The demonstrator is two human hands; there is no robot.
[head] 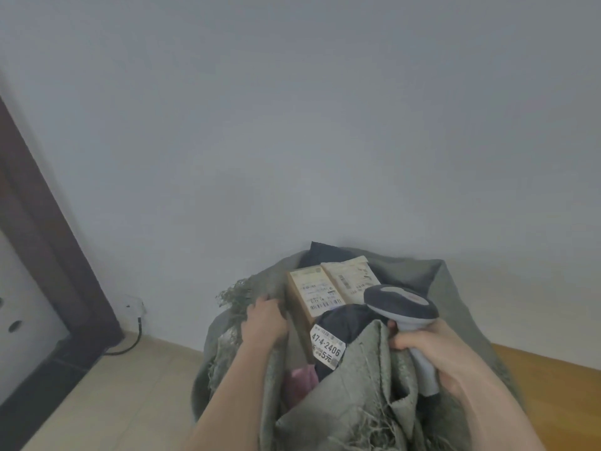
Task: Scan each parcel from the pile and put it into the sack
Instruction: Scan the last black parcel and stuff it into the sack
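Note:
A grey-green woven sack (455,307) stands open against the wall, its frayed mouth turned toward me. Inside lie a brown cardboard parcel (312,294) with a white barcode label, a pale padded parcel (353,278) beside it, and a dark bagged parcel (344,323) tagged 47-4-2406. A pink parcel (300,382) shows lower down. My left hand (265,323) grips the sack's left rim. My right hand (432,349) holds the handle of a grey barcode scanner (401,302) together with a fold of the sack's near rim.
A white wall fills the upper view. A dark brown door frame (48,242) runs down the left, with a wall socket (133,305) and black cable (130,343) near it. Beige floor tiles (123,385) lie at left, a wooden surface (553,375) at right.

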